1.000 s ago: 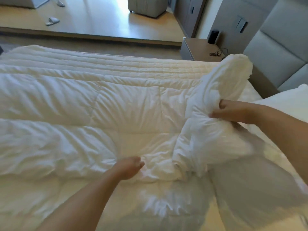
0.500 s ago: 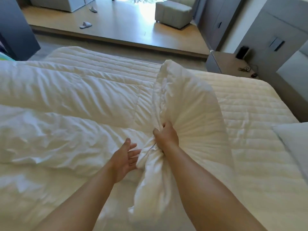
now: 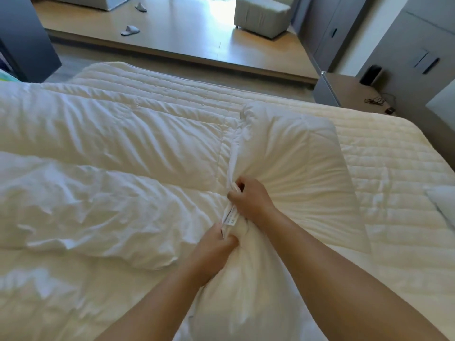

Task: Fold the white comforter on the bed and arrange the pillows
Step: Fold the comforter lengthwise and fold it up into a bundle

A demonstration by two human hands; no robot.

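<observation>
A grey ottoman (image 3: 262, 16) stands on the raised wooden floor (image 3: 187, 33), two slippers (image 3: 130, 30) near its left edge. A nightstand (image 3: 349, 91) carries tangled cables (image 3: 378, 102) and a black speaker (image 3: 370, 75).

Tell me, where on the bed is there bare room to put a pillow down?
The bare quilted mattress is free, between the gathered comforter end, the bed's far edge and a pillow corner. The comforter covers the left side; both hands grip it.

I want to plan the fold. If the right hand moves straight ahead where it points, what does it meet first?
Probably the comforter itself: the right hand already grips its raised fold, which lies directly ahead.
</observation>
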